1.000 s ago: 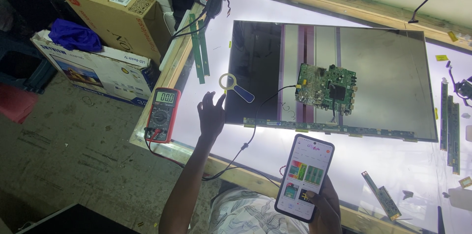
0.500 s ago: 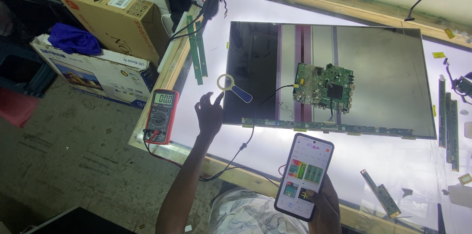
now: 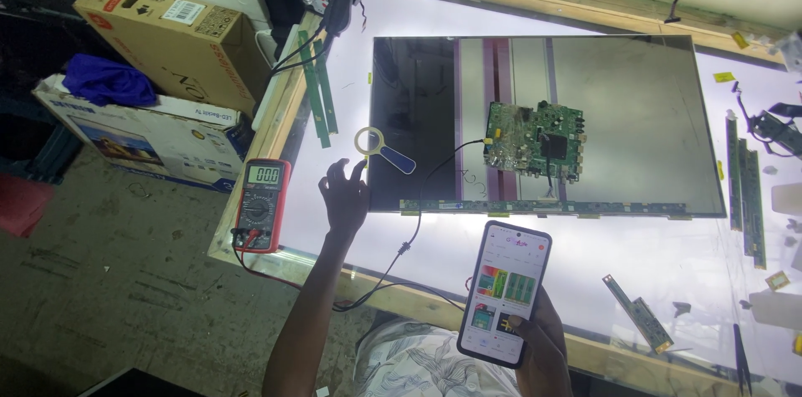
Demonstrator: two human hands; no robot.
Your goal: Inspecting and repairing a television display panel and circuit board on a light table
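My right hand [image 3: 539, 347] holds a smartphone [image 3: 504, 292] upright near the table's front edge, its screen lit with coloured pictures. My left hand [image 3: 343, 194] is stretched out over the lit white table [image 3: 468, 247], fingers spread, holding nothing. Just beyond its fingertips lies a small magnifying glass [image 3: 383, 150] with a blue handle. A flat display panel [image 3: 585, 121] lies on the table with a green circuit board [image 3: 535, 141] on top. A red digital multimeter [image 3: 262, 204] sits on the wooden frame to the left of my left hand.
Black leads [image 3: 393, 259] run from the multimeter across the table toward the circuit board. Green narrow strips [image 3: 317, 88] lie at the table's left, more strips [image 3: 746, 188] at the right. Cardboard boxes [image 3: 167, 46] stand on the floor to the left, one with a blue cloth [image 3: 102, 78].
My left hand has stayed near the magnifying glass with fingers spread. The phone remains in my right hand. The view has shifted slightly.
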